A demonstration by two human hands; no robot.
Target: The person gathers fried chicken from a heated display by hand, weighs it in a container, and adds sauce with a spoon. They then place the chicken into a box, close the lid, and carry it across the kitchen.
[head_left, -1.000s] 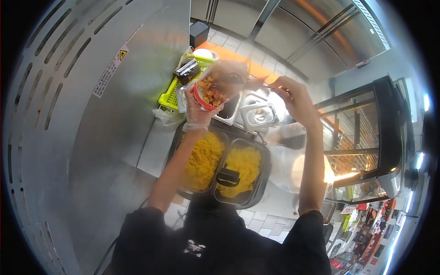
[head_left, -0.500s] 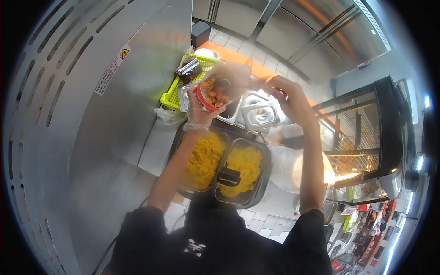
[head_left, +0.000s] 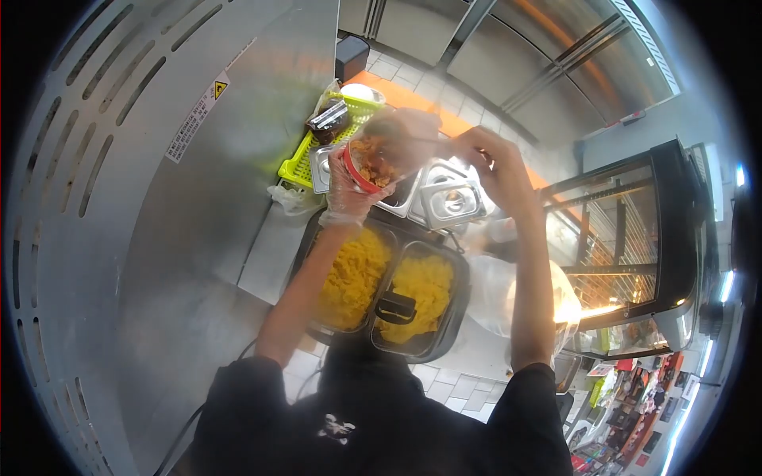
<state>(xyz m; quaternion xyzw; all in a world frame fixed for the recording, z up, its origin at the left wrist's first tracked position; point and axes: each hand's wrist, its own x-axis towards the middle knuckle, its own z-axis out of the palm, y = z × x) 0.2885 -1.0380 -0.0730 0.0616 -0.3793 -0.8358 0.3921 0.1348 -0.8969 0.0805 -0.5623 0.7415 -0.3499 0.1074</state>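
Honestly, the left hand (head_left: 351, 190), in a clear plastic glove (head_left: 344, 217), is wrapped round a red cup (head_left: 354, 174) of brown crispy pieces (head_left: 373, 163), its mouth seemingly angled toward the right hand (head_left: 481, 155), probably for easy access. That one's pinching what looks like a long-handled utensil (head_left: 425, 147) by the cup, too blurry to name exactly. Cup's up by the steel pans (head_left: 452, 200), likely so drips land there, not on the yellow food (head_left: 351, 278) nearer the body.
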